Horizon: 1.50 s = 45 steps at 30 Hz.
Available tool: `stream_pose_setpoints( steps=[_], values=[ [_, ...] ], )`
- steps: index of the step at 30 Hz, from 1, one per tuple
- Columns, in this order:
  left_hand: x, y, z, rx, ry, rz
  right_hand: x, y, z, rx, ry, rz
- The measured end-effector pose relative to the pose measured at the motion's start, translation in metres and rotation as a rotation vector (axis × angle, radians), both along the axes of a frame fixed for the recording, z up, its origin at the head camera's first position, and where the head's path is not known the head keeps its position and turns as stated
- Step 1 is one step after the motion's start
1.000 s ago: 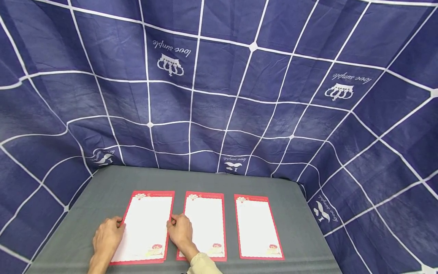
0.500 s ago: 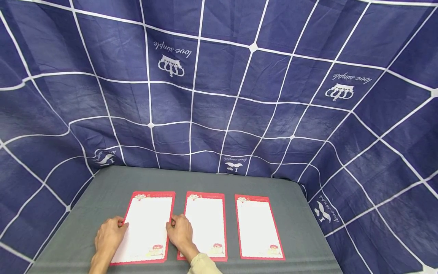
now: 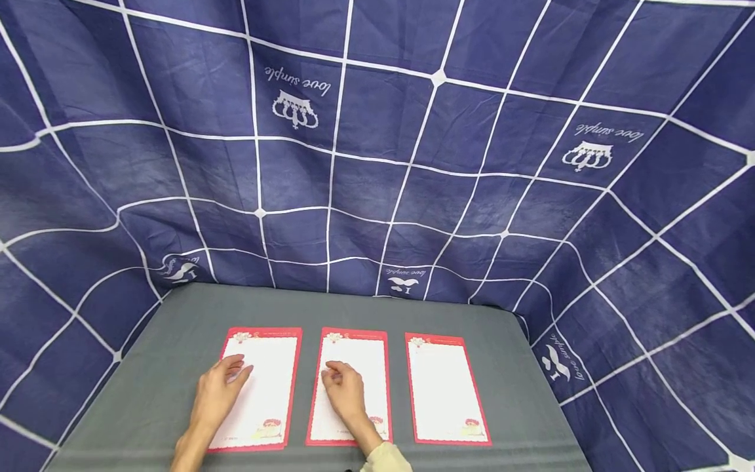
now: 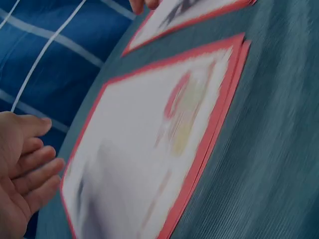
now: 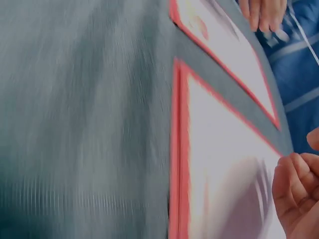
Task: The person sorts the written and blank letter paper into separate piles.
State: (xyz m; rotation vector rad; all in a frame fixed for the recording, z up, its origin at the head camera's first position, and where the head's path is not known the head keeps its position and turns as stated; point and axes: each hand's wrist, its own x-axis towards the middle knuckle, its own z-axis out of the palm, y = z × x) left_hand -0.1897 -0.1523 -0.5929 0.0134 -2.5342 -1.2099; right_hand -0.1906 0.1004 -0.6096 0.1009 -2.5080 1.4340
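Observation:
In the head view, a red-bordered white sheet of paper [image 3: 274, 377] tops the left stack. My left hand [image 3: 215, 396] hovers over its left side, thumb and fingers apart, holding nothing. A second red-bordered paper stack [image 3: 370, 367] lies in the middle, and my right hand [image 3: 347, 393] is above it with fingers loosely bent and nothing held. The left wrist view shows spread fingers of the left hand [image 4: 30, 169] beside the paper [image 4: 134, 124], whose layered edge shows more than one sheet. In the right wrist view the right hand [image 5: 299, 191] is apart from the paper [image 5: 214, 154].
At the right lies a third red-bordered paper [image 3: 442, 390] with the same flower and red-and-yellow print. All rest on a grey cloth-covered table [image 3: 513, 406]. A blue curtain [image 3: 377, 196] with white grid lines surrounds the table's back and sides.
Both hands have let go of the left stack's side edges. The left hand has risen and moved right over the sheet, and the right hand has moved right over the middle stack.

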Motion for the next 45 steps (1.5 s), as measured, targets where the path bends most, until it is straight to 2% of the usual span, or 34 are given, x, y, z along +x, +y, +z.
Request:
stream_pose_setpoints(
  steps=[3,5,9,11,13,16,21,26,30,34,42,45],
  values=[
    [-0.001,0.025,0.001,0.021,0.076,-0.095,0.001,0.032,0.005,-0.007,0.004,-0.020],
    [0.001,0.042,-0.001,0.033,0.093,-0.166,0.004,0.053,0.007,0.039,0.027,-0.013],
    [0.008,0.067,-0.007,0.041,0.041,-0.296,0.010,0.086,0.008,0.178,0.121,0.014],
    [0.011,0.074,-0.010,0.007,0.019,-0.334,0.012,0.098,0.006,0.245,0.145,0.008],
    [0.013,0.080,-0.013,-0.043,0.030,-0.364,0.013,0.108,0.004,0.299,0.146,-0.008],
    [0.015,0.084,-0.016,-0.101,0.066,-0.393,0.015,0.118,0.001,0.335,0.119,-0.025],
    [0.012,0.089,-0.016,-0.097,0.062,-0.420,0.016,0.127,-0.002,0.335,0.101,0.000],
    [0.007,0.091,-0.016,-0.133,0.013,-0.458,0.016,0.134,-0.006,0.402,0.106,0.121],
    [0.006,0.091,-0.018,-0.165,-0.027,-0.507,0.018,0.141,-0.010,0.433,0.046,0.232],
    [0.005,0.092,-0.019,-0.169,-0.058,-0.577,0.016,0.147,-0.011,0.434,0.003,0.265],
    [0.000,0.094,-0.015,-0.237,-0.055,-0.761,0.012,0.156,-0.011,0.474,-0.049,0.339],
    [0.000,0.095,-0.015,-0.249,-0.061,-0.800,0.014,0.159,-0.013,0.488,-0.066,0.350]
  ],
)
